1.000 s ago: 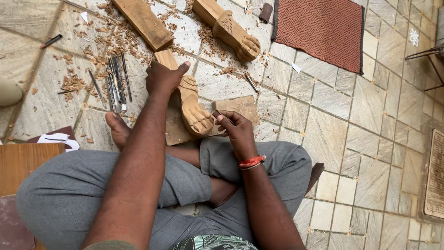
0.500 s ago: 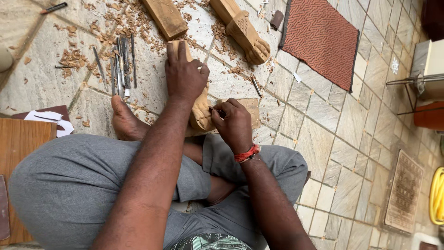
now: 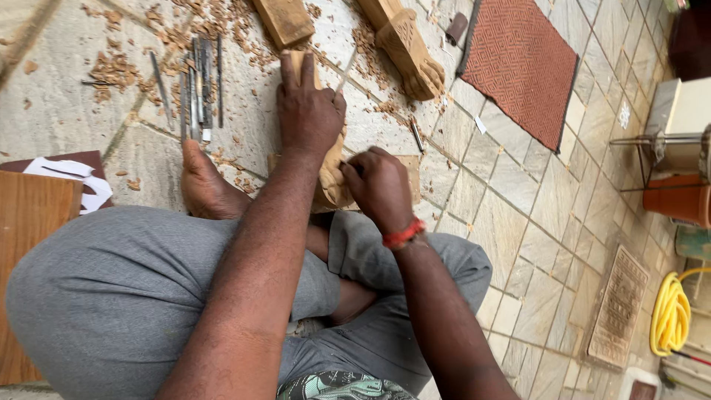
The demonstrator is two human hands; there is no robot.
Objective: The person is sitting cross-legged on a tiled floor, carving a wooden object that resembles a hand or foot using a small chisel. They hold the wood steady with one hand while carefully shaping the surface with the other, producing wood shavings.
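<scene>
Wooden carving lies lengthwise away from the sitter, under both hands. Left hand presses flat on its far part (fingers spread); right hand is curled shut at its near end, tool hidden.

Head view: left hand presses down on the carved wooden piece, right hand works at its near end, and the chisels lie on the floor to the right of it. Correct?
Not quite. The head view shows the chisels lying left of the carved wooden piece, not right. The left hand does press on it, and the right hand works at its near end.
</scene>
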